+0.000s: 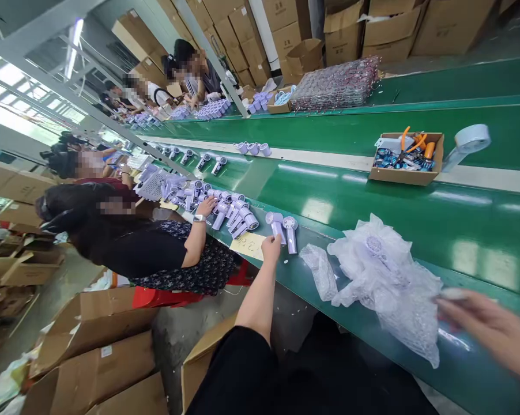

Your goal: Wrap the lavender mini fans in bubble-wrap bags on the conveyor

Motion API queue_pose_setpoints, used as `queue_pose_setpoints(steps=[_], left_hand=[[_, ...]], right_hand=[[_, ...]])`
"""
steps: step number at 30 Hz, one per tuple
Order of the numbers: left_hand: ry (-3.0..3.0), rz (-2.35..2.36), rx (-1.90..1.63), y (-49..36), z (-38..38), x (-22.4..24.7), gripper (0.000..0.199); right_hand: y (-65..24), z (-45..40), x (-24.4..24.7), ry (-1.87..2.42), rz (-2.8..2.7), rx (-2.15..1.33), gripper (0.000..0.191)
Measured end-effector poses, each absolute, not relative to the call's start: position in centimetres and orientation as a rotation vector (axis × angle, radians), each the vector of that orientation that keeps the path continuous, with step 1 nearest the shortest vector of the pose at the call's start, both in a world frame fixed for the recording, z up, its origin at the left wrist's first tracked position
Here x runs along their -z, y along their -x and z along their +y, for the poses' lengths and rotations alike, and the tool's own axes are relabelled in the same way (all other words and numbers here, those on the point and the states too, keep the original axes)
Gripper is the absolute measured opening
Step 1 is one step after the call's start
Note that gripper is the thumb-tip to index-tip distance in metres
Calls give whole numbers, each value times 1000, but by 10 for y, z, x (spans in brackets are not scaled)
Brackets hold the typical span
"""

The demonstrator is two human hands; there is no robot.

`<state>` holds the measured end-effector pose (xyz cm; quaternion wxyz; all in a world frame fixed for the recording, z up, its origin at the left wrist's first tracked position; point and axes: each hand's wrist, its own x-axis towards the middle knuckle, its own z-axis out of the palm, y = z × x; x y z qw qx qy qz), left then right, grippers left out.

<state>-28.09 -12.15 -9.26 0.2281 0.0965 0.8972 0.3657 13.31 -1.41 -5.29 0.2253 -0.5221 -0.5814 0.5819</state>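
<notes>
My left hand [271, 249] is closed at the lower end of a lilac handheld fan [275, 222] lying near the table's front edge. Beside that fan lies a second handheld fan [290, 233], its round grille facing up. My right hand [480, 323], smeared by motion at the far right, has its fingers together near a pale thing too blurred to name. Between my hands, a heap of clear bubble-wrap bags [372, 259] spreads over the table, with a lilac fan [376, 246] showing through. A smaller bubble-wrap bag [320, 271] lies to its left.
A person's hand [207, 206] rests on piled lilac fans [238, 213] at my left, behind a handwritten card [248, 245]. Across the green belt [312, 178] stand a cardboard box of tools [407, 173] and a tape roll [471, 138]. Cartons [108, 340] crowd the floor.
</notes>
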Motion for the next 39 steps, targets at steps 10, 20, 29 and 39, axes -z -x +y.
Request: queue_pose_setpoints(steps=[10, 20, 29, 39], left_hand=[[-732, 2128, -1044, 187, -145, 89, 39], [-863, 2220, -525, 208, -102, 99, 12], [-1190, 1531, -1152, 153, -162, 1, 7], [-694, 1664, -1400, 87, -147, 11, 33]], right_hand=[[74, -39, 76, 1126, -753, -2383, 38], [-23, -78, 67, 1215, -601, -2458, 41], [-26, -108, 26, 692, -614, -2843, 36], [-110, -96, 16, 816, -645, -2619, 39]])
